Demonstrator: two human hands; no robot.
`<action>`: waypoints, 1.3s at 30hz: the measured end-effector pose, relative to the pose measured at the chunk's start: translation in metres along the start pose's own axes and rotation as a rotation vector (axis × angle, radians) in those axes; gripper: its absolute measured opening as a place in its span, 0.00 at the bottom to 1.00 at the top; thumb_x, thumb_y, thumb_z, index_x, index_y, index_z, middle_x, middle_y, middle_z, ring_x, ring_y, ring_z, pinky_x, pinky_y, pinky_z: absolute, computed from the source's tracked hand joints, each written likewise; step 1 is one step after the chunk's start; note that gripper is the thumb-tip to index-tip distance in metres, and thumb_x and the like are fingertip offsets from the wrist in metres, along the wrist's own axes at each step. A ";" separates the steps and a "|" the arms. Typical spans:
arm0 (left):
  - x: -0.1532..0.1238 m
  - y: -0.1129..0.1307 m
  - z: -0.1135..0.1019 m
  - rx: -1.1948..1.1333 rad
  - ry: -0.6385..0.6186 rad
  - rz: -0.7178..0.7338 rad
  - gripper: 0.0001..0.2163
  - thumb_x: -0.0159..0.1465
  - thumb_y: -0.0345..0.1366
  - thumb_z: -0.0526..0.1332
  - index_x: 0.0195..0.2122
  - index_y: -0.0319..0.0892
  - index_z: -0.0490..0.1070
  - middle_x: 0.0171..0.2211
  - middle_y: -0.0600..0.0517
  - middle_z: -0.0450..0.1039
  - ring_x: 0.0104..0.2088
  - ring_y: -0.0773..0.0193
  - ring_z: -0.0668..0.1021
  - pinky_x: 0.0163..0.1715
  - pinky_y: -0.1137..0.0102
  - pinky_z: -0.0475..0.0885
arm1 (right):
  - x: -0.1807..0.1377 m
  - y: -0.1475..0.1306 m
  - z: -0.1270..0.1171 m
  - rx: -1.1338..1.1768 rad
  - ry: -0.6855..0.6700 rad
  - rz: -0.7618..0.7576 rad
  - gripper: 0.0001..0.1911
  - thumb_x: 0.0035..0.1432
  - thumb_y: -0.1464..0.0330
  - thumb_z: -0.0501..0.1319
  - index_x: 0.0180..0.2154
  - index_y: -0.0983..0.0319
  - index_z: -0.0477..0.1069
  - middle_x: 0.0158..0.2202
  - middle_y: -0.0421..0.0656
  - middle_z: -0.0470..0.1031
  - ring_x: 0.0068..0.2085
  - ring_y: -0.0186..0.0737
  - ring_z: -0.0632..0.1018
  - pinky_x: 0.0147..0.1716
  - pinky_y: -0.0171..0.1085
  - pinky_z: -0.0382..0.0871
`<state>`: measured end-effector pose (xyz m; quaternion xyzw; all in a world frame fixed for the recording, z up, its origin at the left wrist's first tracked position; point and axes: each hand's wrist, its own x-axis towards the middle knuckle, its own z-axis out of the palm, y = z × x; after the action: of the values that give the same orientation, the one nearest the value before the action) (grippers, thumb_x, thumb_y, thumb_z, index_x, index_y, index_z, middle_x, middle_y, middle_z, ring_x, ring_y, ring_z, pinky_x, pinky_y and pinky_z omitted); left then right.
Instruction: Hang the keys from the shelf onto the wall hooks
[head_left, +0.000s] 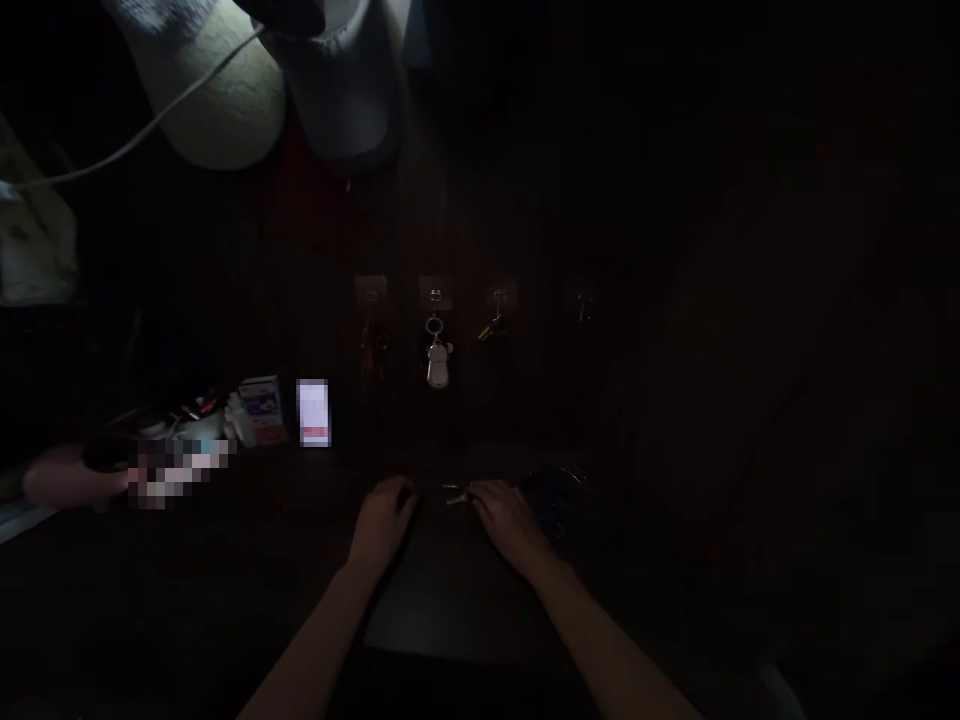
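Our left hand [382,522] and right hand [510,525] lay at the keys [456,494], fingers curled; any grip was too dark to tell.

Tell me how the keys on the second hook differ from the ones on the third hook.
The second hook holds a white oval fob on a ring, hanging straight down, while the third hook holds yellow-marked keys that angle off to the left. The white oval fob hangs lower than the yellow-marked keys and shows much brighter, as they are dim. Both hang from hooks in the same row on the dark wall.
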<state>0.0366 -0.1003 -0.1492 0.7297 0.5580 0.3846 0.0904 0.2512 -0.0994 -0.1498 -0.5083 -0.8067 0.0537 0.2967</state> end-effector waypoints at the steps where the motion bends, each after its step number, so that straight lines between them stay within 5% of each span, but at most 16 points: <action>1: 0.000 0.000 -0.001 -0.002 0.013 -0.021 0.05 0.60 0.33 0.54 0.34 0.44 0.69 0.35 0.51 0.73 0.39 0.61 0.74 0.41 0.67 0.67 | 0.000 0.002 0.000 0.026 0.032 -0.002 0.17 0.62 0.70 0.47 0.46 0.57 0.70 0.46 0.45 0.73 0.48 0.42 0.72 0.48 0.44 0.63; 13: 0.003 -0.008 -0.003 -0.114 0.123 -0.290 0.05 0.60 0.35 0.54 0.34 0.43 0.68 0.35 0.52 0.74 0.37 0.63 0.75 0.38 0.69 0.67 | 0.001 0.019 -0.004 0.189 0.256 -0.018 0.10 0.57 0.70 0.51 0.34 0.58 0.70 0.36 0.42 0.74 0.39 0.40 0.76 0.40 0.39 0.69; 25: 0.005 -0.011 0.001 0.002 0.081 -0.281 0.09 0.58 0.27 0.55 0.38 0.43 0.70 0.39 0.52 0.74 0.41 0.63 0.74 0.43 0.69 0.65 | 0.007 0.020 -0.013 0.326 0.300 0.120 0.12 0.52 0.62 0.53 0.36 0.58 0.71 0.37 0.43 0.77 0.39 0.43 0.77 0.41 0.42 0.70; 39: 0.006 -0.010 0.000 0.033 0.043 -0.269 0.09 0.58 0.29 0.55 0.38 0.44 0.70 0.39 0.51 0.74 0.42 0.63 0.74 0.44 0.69 0.64 | 0.051 0.016 -0.069 0.327 0.401 0.108 0.12 0.50 0.59 0.57 0.32 0.57 0.74 0.34 0.41 0.78 0.37 0.42 0.77 0.39 0.41 0.69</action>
<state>0.0296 -0.0917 -0.1519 0.6413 0.6589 0.3755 0.1171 0.2848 -0.0634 -0.0782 -0.4964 -0.6841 0.0972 0.5255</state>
